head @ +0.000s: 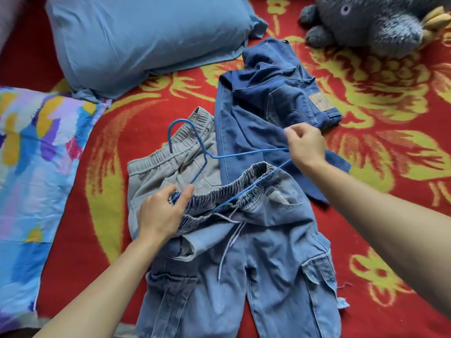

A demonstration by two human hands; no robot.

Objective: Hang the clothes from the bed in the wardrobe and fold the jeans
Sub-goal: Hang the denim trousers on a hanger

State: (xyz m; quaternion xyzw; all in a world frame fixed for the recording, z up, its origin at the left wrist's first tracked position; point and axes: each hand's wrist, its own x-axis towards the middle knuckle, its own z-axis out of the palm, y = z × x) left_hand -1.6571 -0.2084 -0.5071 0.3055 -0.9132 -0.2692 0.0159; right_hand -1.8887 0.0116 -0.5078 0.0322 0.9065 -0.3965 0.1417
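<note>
Left hand [159,215], lower centre: thumb and fingers curled in, pinching the left corner of the hanger [249,153] along with the elastic waistband of the light jeans [268,264]. Fingers close together, not spread.

Right hand [305,147], right of centre: fingers curled tight on the hanger's right corner, where both wires run into the hand at its lower left edge. Thumb and forefinger tips are pressed together at the top of the hand; can't tell if they hold anything else.

Hanger is blue wire, stretched between the hands, hook pointing to the upper left over the grey trousers [166,172]. Its bottom bar runs diagonally along the light jeans' waistband; can't tell if it's inside the waist opening or lying on top.

Light jeans lie flat at centre bottom, waist up, drawstring loose, cargo pockets on both legs. They overlap the grey trousers on the left and the dark jeans [268,98] on the upper right, which are crumpled with the back pocket and patch showing.

All on a red blanket [390,118] with yellow flowers. Blue pillow [146,37] upper left, patterned pillow [36,167] at left edge, grey plush [366,23] upper right.
</note>
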